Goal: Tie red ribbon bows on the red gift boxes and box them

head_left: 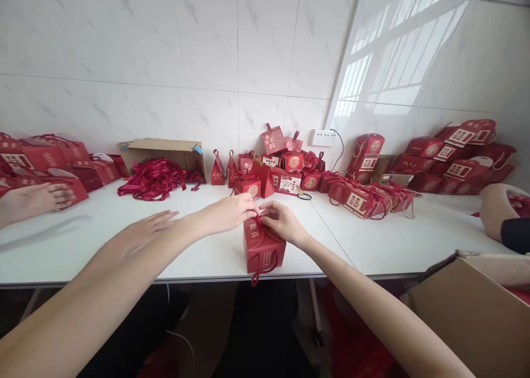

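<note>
A red gift box (265,251) with a twisted red cord handle hanging over its front stands at the table's front edge. Both of my hands meet at its top. My left hand (238,211) pinches a piece of red ribbon (258,222) from the left. From the right, my right hand (284,221) has its fingers closed on the same ribbon above the lid. The ribbon is small and partly covered by my fingers.
A cardboard box (165,146) stands behind a heap of red ribbons (155,178). Red boxes (358,198) line the wall and pile up at both sides. Another person's hands (37,203) reach in at left, with an arm at far right. An open carton (472,306) is at lower right.
</note>
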### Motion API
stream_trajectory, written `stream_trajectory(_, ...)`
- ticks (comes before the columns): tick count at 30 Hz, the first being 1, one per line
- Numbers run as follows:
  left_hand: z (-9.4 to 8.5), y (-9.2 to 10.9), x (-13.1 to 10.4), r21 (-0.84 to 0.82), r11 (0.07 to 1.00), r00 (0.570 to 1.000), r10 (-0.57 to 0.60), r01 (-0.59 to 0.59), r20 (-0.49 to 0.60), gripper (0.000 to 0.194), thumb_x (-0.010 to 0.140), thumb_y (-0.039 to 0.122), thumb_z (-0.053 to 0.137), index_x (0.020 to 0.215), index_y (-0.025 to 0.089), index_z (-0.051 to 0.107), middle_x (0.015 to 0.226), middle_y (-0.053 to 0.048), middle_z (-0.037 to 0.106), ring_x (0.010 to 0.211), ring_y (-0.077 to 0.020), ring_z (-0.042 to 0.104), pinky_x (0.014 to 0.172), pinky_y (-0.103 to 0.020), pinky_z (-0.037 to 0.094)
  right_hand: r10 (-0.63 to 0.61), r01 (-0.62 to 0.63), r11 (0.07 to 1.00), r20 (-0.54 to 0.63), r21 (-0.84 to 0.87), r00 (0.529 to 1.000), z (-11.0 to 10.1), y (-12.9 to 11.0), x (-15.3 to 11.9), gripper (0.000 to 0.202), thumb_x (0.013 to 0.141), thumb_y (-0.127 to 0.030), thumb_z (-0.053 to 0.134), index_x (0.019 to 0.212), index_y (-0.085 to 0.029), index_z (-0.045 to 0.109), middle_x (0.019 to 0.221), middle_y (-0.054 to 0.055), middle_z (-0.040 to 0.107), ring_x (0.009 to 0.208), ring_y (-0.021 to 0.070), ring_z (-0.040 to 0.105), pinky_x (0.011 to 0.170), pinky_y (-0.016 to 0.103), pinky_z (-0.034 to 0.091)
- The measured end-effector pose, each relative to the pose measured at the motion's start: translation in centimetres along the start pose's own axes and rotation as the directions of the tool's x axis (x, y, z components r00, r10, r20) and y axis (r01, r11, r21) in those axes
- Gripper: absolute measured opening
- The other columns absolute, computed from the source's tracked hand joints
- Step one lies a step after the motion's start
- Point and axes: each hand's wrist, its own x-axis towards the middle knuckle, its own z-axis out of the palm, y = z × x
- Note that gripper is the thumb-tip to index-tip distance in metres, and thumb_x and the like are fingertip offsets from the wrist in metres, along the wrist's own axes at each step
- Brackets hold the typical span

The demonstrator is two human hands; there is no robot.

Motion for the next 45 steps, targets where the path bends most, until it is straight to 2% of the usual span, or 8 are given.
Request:
stream_trajectory(7,-0.1,0.4,1.7,-0.049,0.999,1.000,-0.001,-0.001,-0.029,0.021,0.080,0.035,0.049,0.086,0.021,0.063,0.084,-0.002,0.064,0.077,-0.0187,0.057,0.068,-0.026,0.039,0.018,-0.012,0.997,0.083,-0.078,0.996,0.0,-0.3,-0.3,0.012,0.070,-0.027,0.058,0.066,-0.016,0.059,0.069,0.000,0.061,0.067,0.0145,0.056,0.067,0.028,0.043)
stream_trajectory(11,0.9,-0.7,2.3,-0.167,0.986,0.998,-0.005,-0.006,-0.066,0.023,0.080,0.036,0.049,0.082,0.019,0.063,0.084,-0.003,0.064,0.076,-0.0179,0.057,0.069,-0.028,0.042,0.019,-0.021,1.000,0.094,0.021,0.995,-0.1,0.0,-0.6,0.015,0.067,-0.028,0.063,0.072,-0.018,0.054,0.068,-0.001,0.060,0.067,0.0132,0.056,0.069,0.028,0.043)
stream_trajectory(15,2.4,-2.2,2.5,-0.383,0.921,0.988,-0.121,0.075,-0.098,0.022,0.077,0.034,0.052,0.092,0.019,0.058,0.080,-0.002,0.065,0.073,-0.0166,0.059,0.068,-0.028,0.045,0.057,-0.066,0.980,0.054,0.186,0.997,0.0,0.5,-0.8,0.039,0.060,-0.035,0.073,0.082,-0.022,0.044,0.066,-0.005,0.060,0.063,0.0118,0.056,0.065,0.027,0.043)
stream_trajectory(21,4.1,-2.5,1.5,-0.370,0.925,0.989,-0.126,0.089,-0.077,0.011,0.070,0.025,0.053,0.074,0.018,0.060,0.082,-0.003,0.065,0.080,-0.0182,0.058,0.076,-0.031,0.046,0.059,-0.047,0.979,-0.056,0.197,0.997,0.3,0.7,-1.1,0.046,0.056,-0.051,0.076,0.071,-0.019,0.045,0.068,-0.003,0.057,0.065,0.0121,0.056,0.065,0.027,0.044)
stream_trajectory(29,6.6,-0.5,-0.9,-0.310,0.947,0.925,-0.194,0.089,-0.327,0.011,0.074,0.024,0.049,0.077,0.017,0.057,0.083,-0.005,0.062,0.081,-0.0194,0.058,0.081,-0.033,0.045,0.036,-0.017,0.993,-0.165,0.117,0.986,0.6,0.7,-1.5,0.038,0.062,-0.049,0.070,0.070,-0.019,0.048,0.070,-0.001,0.056,0.064,0.0123,0.053,0.063,0.027,0.044)
stream_trajectory(34,8.0,0.2,-1.0,-0.559,0.824,0.893,-0.317,0.093,-0.319,0.027,0.077,0.040,0.056,0.090,0.017,0.058,0.093,-0.005,0.065,0.090,-0.0197,0.060,0.082,-0.030,0.046,0.037,-0.019,0.996,-0.202,0.091,0.979,0.8,0.9,-1.6,0.030,0.064,-0.043,0.067,0.069,-0.019,0.049,0.068,-0.001,0.056,0.064,0.0127,0.052,0.061,0.026,0.043)
stream_trajectory(40,9.3,0.1,-0.2,-0.781,0.620,0.856,-0.443,0.078,-0.267,0.036,0.077,0.051,0.056,0.080,0.016,0.056,0.078,-0.003,0.064,0.074,-0.0171,0.061,0.067,-0.027,0.047,0.054,-0.040,0.992,-0.122,0.121,0.991,0.3,0.4,-1.5,0.030,0.063,-0.043,0.068,0.069,-0.019,0.050,0.066,-0.001,0.057,0.062,0.0127,0.054,0.062,0.027,0.044)
stream_trajectory(45,9.3,-0.1,-0.2,-0.794,0.607,0.847,-0.443,0.042,-0.294,0.034,0.076,0.050,0.058,0.074,0.016,0.057,0.074,-0.001,0.062,0.073,-0.0148,0.058,0.069,-0.025,0.045,0.023,-0.023,1.000,-0.125,0.007,0.992,-0.2,0.4,-2.0,0.025,0.071,-0.042,0.064,0.072,-0.019,0.052,0.074,0.001,0.058,0.064,0.0131,0.056,0.063,0.029,0.048)
